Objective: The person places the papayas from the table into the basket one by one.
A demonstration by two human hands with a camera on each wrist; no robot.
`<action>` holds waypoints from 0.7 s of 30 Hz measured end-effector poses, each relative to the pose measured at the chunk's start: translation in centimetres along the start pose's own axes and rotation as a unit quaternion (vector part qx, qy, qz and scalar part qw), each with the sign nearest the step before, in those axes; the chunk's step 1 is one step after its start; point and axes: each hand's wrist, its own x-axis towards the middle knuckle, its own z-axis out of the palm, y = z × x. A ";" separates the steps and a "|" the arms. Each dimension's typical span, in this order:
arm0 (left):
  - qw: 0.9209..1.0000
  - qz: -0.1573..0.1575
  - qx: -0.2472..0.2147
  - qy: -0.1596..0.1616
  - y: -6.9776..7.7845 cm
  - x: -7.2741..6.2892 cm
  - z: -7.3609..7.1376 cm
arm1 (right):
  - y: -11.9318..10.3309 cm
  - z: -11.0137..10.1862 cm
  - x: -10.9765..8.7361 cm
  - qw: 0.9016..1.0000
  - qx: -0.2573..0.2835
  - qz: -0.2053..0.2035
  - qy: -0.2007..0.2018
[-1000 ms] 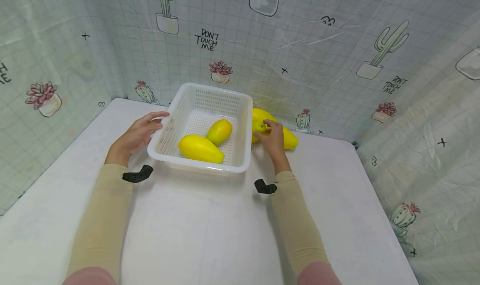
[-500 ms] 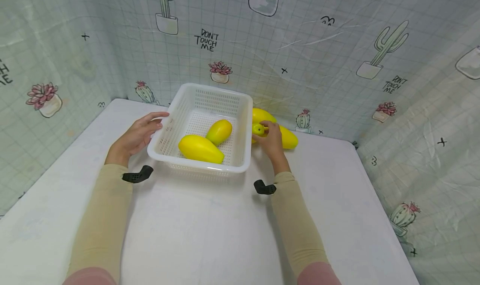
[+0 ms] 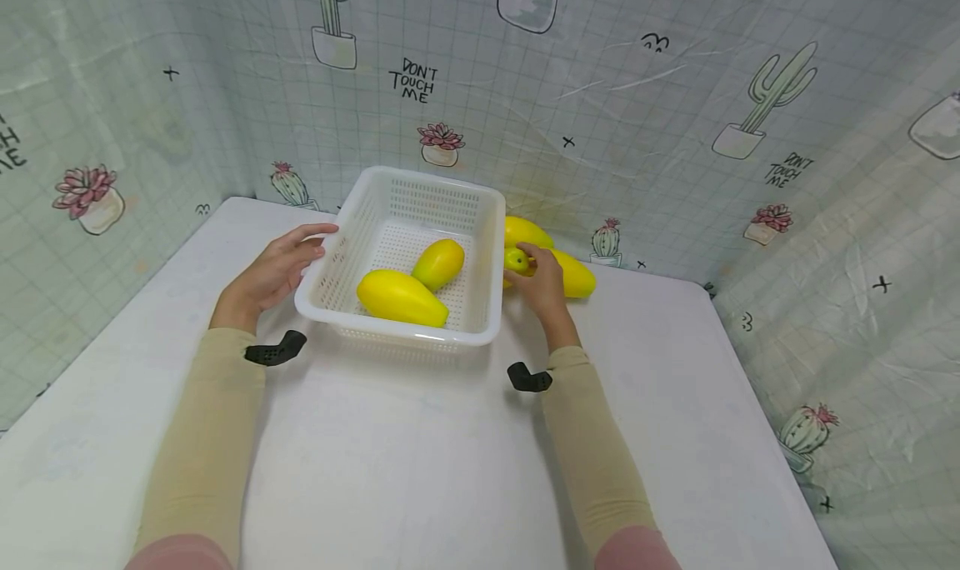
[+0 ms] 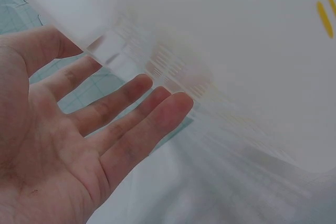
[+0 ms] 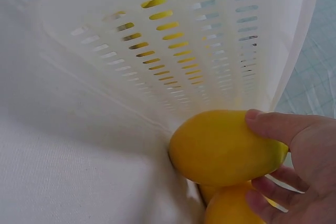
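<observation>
A white perforated basket [image 3: 491,328] holds a large yellow papaya-like fruit [image 3: 401,297] and a smaller yellow mango [image 3: 438,263]. My left hand [image 3: 273,266] touches the basket's left side with mostly straight fingers; the left wrist view shows the fingertips [image 4: 181,103] against its wall. Just outside the right wall, my right hand [image 3: 546,285] pinches another mango [image 5: 226,148], yellow with a green end, between thumb and fingers. Under it in the right wrist view lies another yellow fruit [image 5: 233,208]. The basket's rim partly hides these in the head view.
Two large yellow fruits, one behind [image 3: 528,232] and one to the right [image 3: 576,277], lie around my right hand. A white table [image 3: 405,462] spreads below. Behind it hangs a cactus-printed curtain [image 3: 615,95], close to the basket's back.
My right hand has shifted slightly left with the mango, closer to the basket wall, then stayed almost still. The left hand and basket have not moved.
</observation>
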 end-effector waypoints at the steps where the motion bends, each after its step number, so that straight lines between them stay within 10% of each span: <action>1: 1.000 0.000 -0.001 -0.001 0.0 0.0 0.0 | 0.0 0.0 0.0 1.000 0.001 0.000 0.000; 21: 1.000 0.001 -0.003 -0.005 -0.1 0.1 -0.2 | 0.3 -0.2 -0.3 1.000 0.013 -0.007 0.014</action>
